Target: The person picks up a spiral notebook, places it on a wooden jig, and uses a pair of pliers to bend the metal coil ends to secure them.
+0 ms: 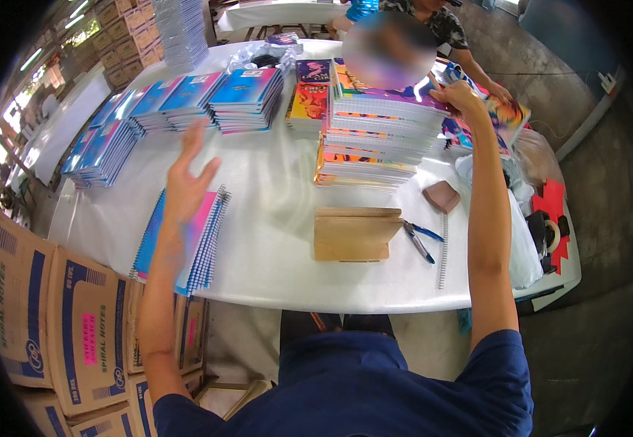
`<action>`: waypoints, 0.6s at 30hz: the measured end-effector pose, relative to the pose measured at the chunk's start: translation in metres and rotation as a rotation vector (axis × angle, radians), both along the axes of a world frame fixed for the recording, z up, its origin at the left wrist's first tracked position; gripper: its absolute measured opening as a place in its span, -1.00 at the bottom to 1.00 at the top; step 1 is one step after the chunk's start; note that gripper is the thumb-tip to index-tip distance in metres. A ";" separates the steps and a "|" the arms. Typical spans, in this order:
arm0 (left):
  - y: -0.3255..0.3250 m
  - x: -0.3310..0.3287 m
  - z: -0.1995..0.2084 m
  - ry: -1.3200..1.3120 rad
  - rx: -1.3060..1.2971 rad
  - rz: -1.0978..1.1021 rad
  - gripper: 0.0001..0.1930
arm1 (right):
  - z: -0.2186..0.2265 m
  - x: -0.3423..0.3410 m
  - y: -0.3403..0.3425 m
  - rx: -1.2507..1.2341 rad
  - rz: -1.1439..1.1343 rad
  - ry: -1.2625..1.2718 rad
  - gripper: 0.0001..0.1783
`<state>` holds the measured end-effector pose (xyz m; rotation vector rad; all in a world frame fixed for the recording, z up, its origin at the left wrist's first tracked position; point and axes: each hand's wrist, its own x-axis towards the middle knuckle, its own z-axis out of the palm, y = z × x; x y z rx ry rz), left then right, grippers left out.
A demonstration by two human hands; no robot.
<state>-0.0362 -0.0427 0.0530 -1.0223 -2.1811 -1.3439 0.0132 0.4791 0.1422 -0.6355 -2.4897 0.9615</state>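
Note:
My left hand (187, 188) hovers with fingers spread and nothing in them. Below it, by the near left edge, lie several blue-and-pink spiral notebooks (198, 240), partly covered by my forearm. My right hand (463, 100) reaches far forward, its fingers bent and closed on the right edge of the top notebook (404, 99) of a tall stack. That stack (371, 138) shows white page edges between purple and orange covers. At the back left stand neat piles of blue notebooks (247, 91); a smaller pile with red-and-yellow covers (307, 103) sits left of the tall stack.
Near the middle lies a brown cardboard piece (356, 237) beside blue-handled pliers (422, 237), a loose wire spiral (444, 251) and a brown pad (441, 197). Tape rolls (552, 237) sit at right. Cartons (87, 328) flank the table's left. Another person (462, 54) works opposite.

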 end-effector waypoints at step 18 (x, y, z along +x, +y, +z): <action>0.134 0.066 0.036 -0.508 -0.016 -0.380 -0.56 | -0.099 0.170 -0.117 -0.541 0.273 0.628 -0.87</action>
